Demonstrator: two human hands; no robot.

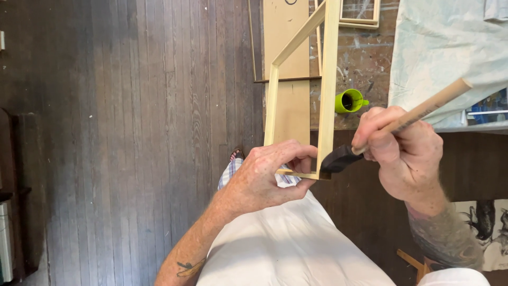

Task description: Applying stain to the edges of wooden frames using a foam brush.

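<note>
Wooden frame [325, 79] top cut off by upper edge; foam brush [338, 159] head partly behind frame rail.

Wooden frame [328, 79]: pale cream-yellow, unfinished. Foam brush [341, 159]: head black, handle light tan wood. Cup [349, 100], just right of the frame: lime green, dark inside. Worktop [365, 58] behind the frame: brown, flecked with pale paint spots. Cloth [444, 53], further right of the frame: whitish with faint green mottling. Floor [132, 132], left of the frame: dark grey-brown planks, grain streaked. Apron [286, 249], below the frame: plain white. Shorts [230, 169], below the frame: blue-and-white plaid.
</note>
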